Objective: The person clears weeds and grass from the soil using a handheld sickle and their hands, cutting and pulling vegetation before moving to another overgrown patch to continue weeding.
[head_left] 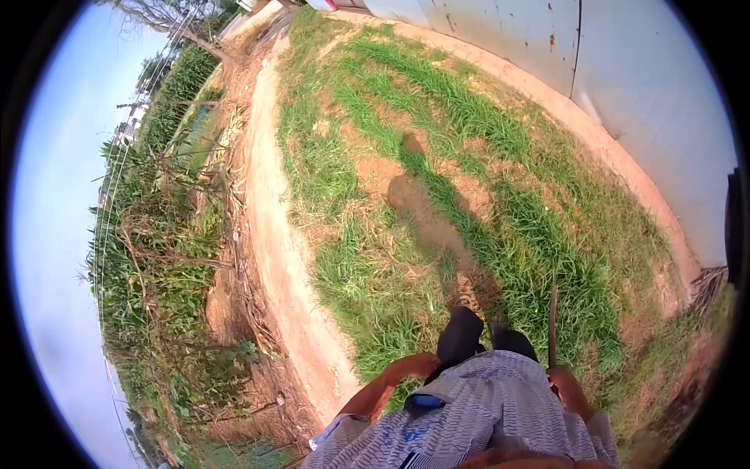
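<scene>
The right hand (564, 383), at the bottom of the frame right of centre, seems closed around the lower end of a long, narrow brown stick-like tool (553, 326), though the fingers are too dark and blurred to count. Carrying it well likely calls for a firm grip near that end, with the free tip held forward, away from the legs and out of the tangled blades. The tool stands just above the hand, its long axis running almost straight up the frame, the free tip pointing to the top and leaning very slightly right. The left hand (423, 364), left of it, hangs beside the dark cloth trouser legs (461, 334); its fingers are hidden, so I cannot tell whether it holds anything. Between the two hands spreads a pale grey patterned shirt (500, 391). Beyond the tool, bright green tufted grass (539, 230) fills the middle; a pale bare-dirt path (269, 234) curves along its left, and a light grey metal wall (641, 86) closes the upper right.
</scene>
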Demonstrator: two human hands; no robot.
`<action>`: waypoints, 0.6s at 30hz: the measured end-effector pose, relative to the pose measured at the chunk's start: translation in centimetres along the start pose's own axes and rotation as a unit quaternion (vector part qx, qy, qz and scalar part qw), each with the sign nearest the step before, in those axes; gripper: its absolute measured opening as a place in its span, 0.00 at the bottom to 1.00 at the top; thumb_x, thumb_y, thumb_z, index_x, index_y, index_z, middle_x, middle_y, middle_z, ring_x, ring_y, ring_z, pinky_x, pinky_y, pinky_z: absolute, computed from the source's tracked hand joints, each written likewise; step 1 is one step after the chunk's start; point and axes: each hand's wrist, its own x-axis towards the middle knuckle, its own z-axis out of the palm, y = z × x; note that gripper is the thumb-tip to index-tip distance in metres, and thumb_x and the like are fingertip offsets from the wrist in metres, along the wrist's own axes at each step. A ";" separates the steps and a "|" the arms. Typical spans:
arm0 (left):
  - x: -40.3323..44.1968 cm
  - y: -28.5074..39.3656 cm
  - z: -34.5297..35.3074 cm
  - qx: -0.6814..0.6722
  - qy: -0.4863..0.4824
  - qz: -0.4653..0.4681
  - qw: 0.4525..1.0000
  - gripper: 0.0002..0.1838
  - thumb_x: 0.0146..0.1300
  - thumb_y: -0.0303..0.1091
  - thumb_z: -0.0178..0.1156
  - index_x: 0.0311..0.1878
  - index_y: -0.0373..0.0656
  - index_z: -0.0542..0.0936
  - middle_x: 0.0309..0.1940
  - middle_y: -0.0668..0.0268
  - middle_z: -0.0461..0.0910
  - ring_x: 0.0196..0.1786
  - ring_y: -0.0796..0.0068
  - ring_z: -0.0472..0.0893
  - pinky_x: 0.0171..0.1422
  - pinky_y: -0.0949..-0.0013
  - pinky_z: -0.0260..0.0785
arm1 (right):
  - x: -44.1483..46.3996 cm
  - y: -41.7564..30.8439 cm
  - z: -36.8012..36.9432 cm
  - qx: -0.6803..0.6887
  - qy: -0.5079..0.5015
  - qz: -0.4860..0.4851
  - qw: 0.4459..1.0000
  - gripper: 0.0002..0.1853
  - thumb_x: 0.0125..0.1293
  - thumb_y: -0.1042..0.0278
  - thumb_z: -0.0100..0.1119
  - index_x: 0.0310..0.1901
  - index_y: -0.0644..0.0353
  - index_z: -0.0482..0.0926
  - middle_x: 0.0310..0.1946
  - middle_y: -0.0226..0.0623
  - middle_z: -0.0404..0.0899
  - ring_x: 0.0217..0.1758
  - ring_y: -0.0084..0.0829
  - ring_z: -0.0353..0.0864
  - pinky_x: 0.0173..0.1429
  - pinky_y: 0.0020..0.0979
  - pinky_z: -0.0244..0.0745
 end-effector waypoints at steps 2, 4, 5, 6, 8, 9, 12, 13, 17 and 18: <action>2.3 0.1 -4.4 0.092 -0.071 -0.002 0.993 0.12 0.54 0.26 0.57 0.42 0.37 0.83 0.30 0.56 0.84 0.32 0.69 0.80 0.36 0.60 0.71 | -0.1 0.1 2.2 -0.044 0.019 0.031 0.998 0.12 0.54 0.70 0.63 0.30 0.74 0.83 0.21 0.45 0.82 0.21 0.35 0.82 0.25 0.34 0.74; 4.0 1.0 -8.1 0.133 -0.128 -0.034 0.982 0.13 0.52 0.27 0.58 0.42 0.37 0.83 0.30 0.57 0.84 0.32 0.71 0.79 0.36 0.61 0.71 | 1.3 2.6 5.2 0.045 0.038 0.106 0.993 0.11 0.53 0.66 0.68 0.29 0.67 0.82 0.19 0.35 0.79 0.19 0.28 0.75 0.23 0.34 0.67; 6.1 -0.1 -10.4 0.174 -0.140 -0.029 0.974 0.13 0.52 0.27 0.59 0.42 0.37 0.83 0.30 0.56 0.84 0.32 0.70 0.78 0.36 0.61 0.71 | -1.2 0.1 5.8 0.041 0.044 0.103 0.993 0.09 0.53 0.67 0.67 0.24 0.64 0.81 0.16 0.34 0.77 0.17 0.27 0.74 0.23 0.32 0.65; 6.6 -1.8 -13.1 0.226 -0.189 -0.022 0.955 0.14 0.51 0.27 0.60 0.42 0.38 0.82 0.31 0.56 0.83 0.32 0.70 0.78 0.36 0.61 0.71 | -6.0 -1.6 8.2 0.176 0.029 0.088 0.980 0.10 0.53 0.65 0.66 0.23 0.63 0.81 0.15 0.34 0.76 0.17 0.27 0.73 0.22 0.33 0.66; 8.1 -0.8 -17.5 0.221 -0.262 -0.035 0.939 0.14 0.51 0.26 0.59 0.43 0.38 0.82 0.32 0.55 0.83 0.33 0.68 0.78 0.36 0.61 0.71 | -4.3 -1.0 12.6 0.167 0.058 0.129 0.976 0.11 0.55 0.64 0.62 0.28 0.65 0.82 0.17 0.34 0.77 0.20 0.28 0.76 0.25 0.37 0.69; 8.5 0.1 -18.9 0.195 -0.295 -0.048 0.934 0.14 0.51 0.26 0.58 0.43 0.38 0.82 0.32 0.55 0.83 0.33 0.67 0.79 0.37 0.61 0.71 | -5.1 -1.6 14.4 0.183 0.061 0.151 0.970 0.11 0.55 0.64 0.62 0.28 0.65 0.82 0.17 0.34 0.77 0.20 0.28 0.76 0.25 0.37 0.69; 10.1 -1.0 -22.9 0.289 -0.352 -0.033 0.890 0.13 0.52 0.23 0.54 0.42 0.36 0.81 0.32 0.54 0.83 0.35 0.66 0.79 0.40 0.60 0.71 | -8.2 -3.5 21.0 0.298 0.122 0.166 0.932 0.09 0.58 0.66 0.59 0.34 0.62 0.84 0.24 0.41 0.81 0.28 0.36 0.82 0.33 0.42 0.75; 9.6 2.9 -23.6 0.286 -0.355 -0.031 0.890 0.13 0.51 0.23 0.54 0.41 0.34 0.80 0.32 0.50 0.82 0.34 0.62 0.79 0.40 0.58 0.71 | -7.7 -1.2 24.2 0.215 0.130 0.123 0.960 0.09 0.58 0.66 0.59 0.36 0.60 0.84 0.28 0.44 0.82 0.33 0.41 0.83 0.38 0.43 0.77; 12.0 1.8 -26.2 0.316 -0.428 -0.012 0.847 0.12 0.51 0.23 0.52 0.39 0.32 0.79 0.33 0.45 0.81 0.36 0.55 0.81 0.42 0.57 0.72 | -11.3 -0.7 31.4 0.059 0.163 -0.017 0.985 0.09 0.59 0.65 0.58 0.39 0.54 0.85 0.34 0.50 0.83 0.41 0.47 0.84 0.46 0.41 0.79; 12.4 2.1 -26.5 0.327 -0.442 -0.015 0.835 0.12 0.51 0.23 0.52 0.39 0.32 0.79 0.33 0.45 0.81 0.36 0.55 0.81 0.42 0.57 0.72 | -12.1 -0.9 33.1 -0.055 0.186 -0.083 0.978 0.09 0.60 0.65 0.58 0.38 0.55 0.85 0.34 0.49 0.84 0.41 0.44 0.84 0.46 0.40 0.78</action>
